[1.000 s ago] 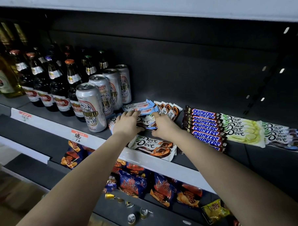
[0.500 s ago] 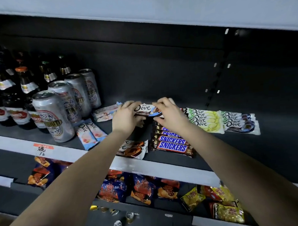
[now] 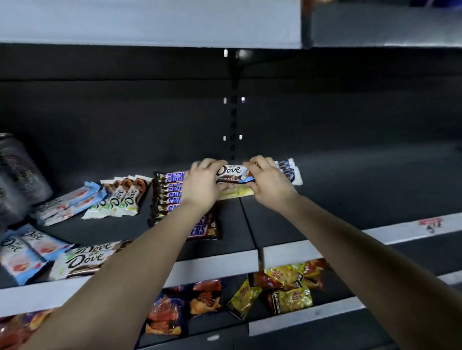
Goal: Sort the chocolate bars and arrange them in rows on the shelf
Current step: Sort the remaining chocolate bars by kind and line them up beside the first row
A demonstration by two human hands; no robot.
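Bare shelf (image 3: 371,190) lies open right of the blue Dove bars (image 3: 290,172); Snickers row (image 3: 169,193) crowds the left.

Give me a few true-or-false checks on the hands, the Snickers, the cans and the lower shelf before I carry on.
1. The left hand and right hand both grip one Dove bar. True.
2. The Snickers lie to the right of that Dove bar. False: they lie to its left, partly behind the left hand.
3. Cans stand at the far left of the shelf. True.
4. The lower shelf holds bottles. False: snack bags lie on it.
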